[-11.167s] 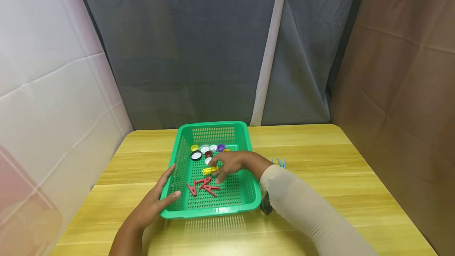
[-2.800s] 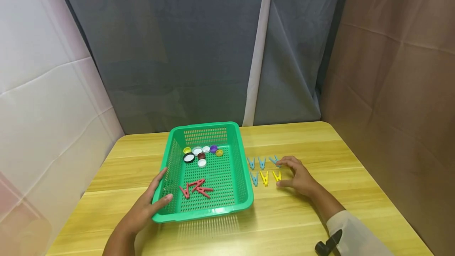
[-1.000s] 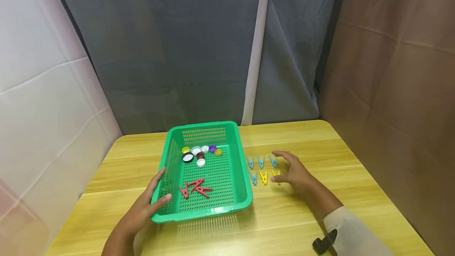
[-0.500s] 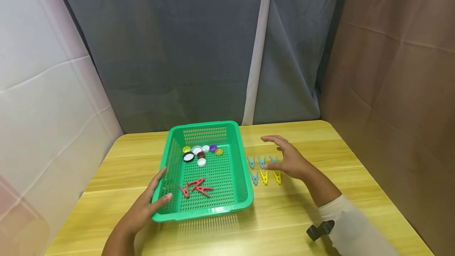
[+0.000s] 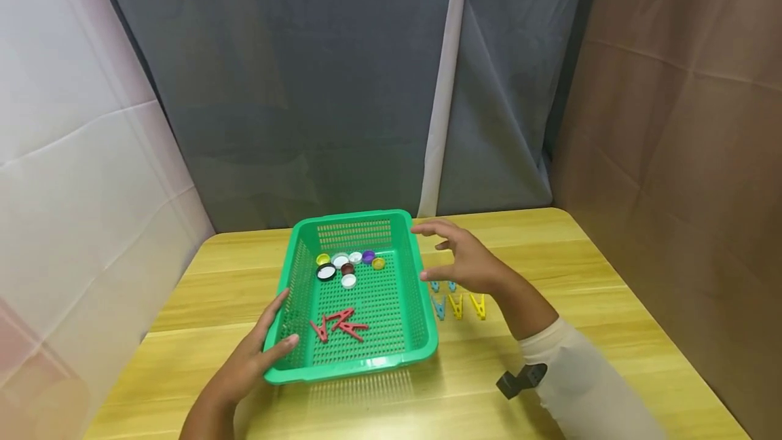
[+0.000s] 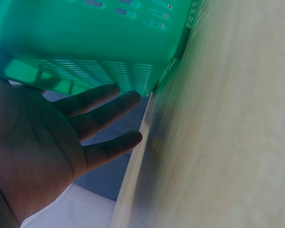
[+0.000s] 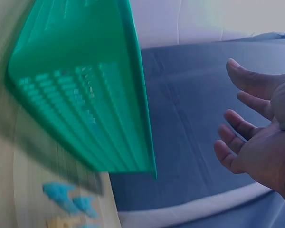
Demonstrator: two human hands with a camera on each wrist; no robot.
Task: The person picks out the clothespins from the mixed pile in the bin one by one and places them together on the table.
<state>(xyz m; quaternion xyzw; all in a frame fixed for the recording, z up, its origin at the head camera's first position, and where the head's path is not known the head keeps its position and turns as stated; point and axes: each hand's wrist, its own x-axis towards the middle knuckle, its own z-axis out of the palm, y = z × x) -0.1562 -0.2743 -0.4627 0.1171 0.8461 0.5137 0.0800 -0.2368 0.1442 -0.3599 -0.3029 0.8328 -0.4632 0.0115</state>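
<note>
My left hand [image 5: 247, 358] rests at the left rim of a green plastic basket [image 5: 351, 372], its thumb over the edge and its fingers outside. In the left wrist view those fingers are straight along the basket's outer wall. My right hand [image 5: 467, 260] is raised by the basket's right rim, fingers spread and nothing between them. Inside the basket lie red clothespins [image 5: 351, 330] near the front and several bottle caps [image 5: 348, 281] towards the back. Right of the basket, blue clothespins [image 5: 438, 309] and yellow clothespins [image 5: 478, 307] lie on the table, some blue ones partly hidden under the right hand.
The wooden table [image 5: 586, 304] carries the basket and the clothespins. A grey curtain [image 5: 305, 121] hangs behind its far edge, with a white cloth [image 5: 104, 155] on the left and a brown cloth [image 5: 684, 155] on the right.
Earlier, the right hand took a yellow clothespin from the basket, and it now lies with the others. Since then the hand has let go, risen and moved left to the basket. The left hand stays put.
</note>
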